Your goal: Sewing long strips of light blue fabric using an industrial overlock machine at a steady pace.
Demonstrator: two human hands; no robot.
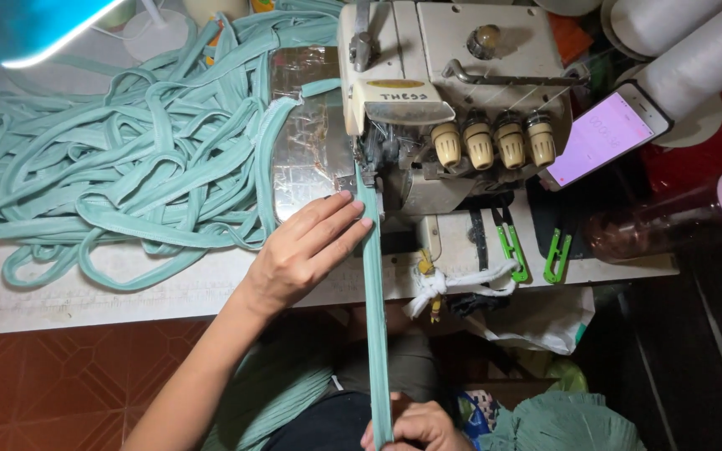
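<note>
Layout about the sewing machine [453, 100], which stands on the bench [85, 292]. Left of the machine, a heap of fabric strip [127, 167] lies on the bench. From the machine's needle area a single strip [373, 292] runs toward the person, over the bench edge. Right of the machine lies a phone [607, 134]; behind the phone stand thread cones [678, 50]. Before the machine, two thread snips [532, 246] lie on the bench.

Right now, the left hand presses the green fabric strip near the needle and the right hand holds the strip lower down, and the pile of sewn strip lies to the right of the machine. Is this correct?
Not quite. The head view shows the pile of sewn strip lying left of the machine, not right. The rest holds: left hand presses the green fabric strip near the needle; right hand holds it lower.
</note>
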